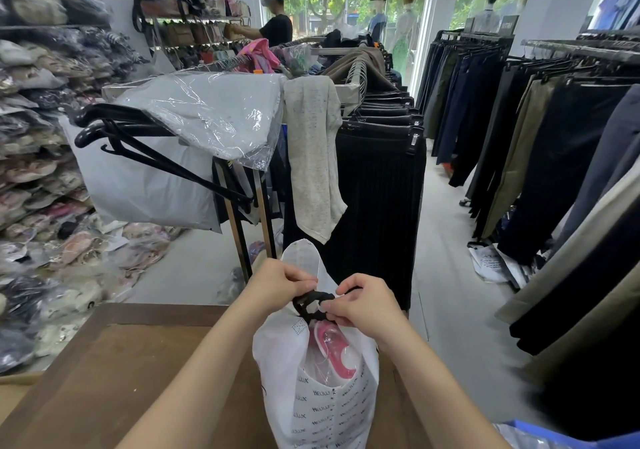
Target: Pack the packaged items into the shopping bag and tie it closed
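Both hands' fingers partly hide black tie atop shopping bag.

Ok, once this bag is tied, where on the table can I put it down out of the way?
The brown table is bare to the left of the white shopping bag, out to its left edge. On the right only a narrow strip remains beside the bag, with blue plastic at the near corner. Both hands, left and right, grip the black tie.

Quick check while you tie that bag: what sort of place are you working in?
Most likely a clothing shop. Rails of hung trousers run down the aisle, mannequins stand by the front window, and shelves of plastic-wrapped goods fill the left wall. Both hands are at the shopping bag on a brown counter.
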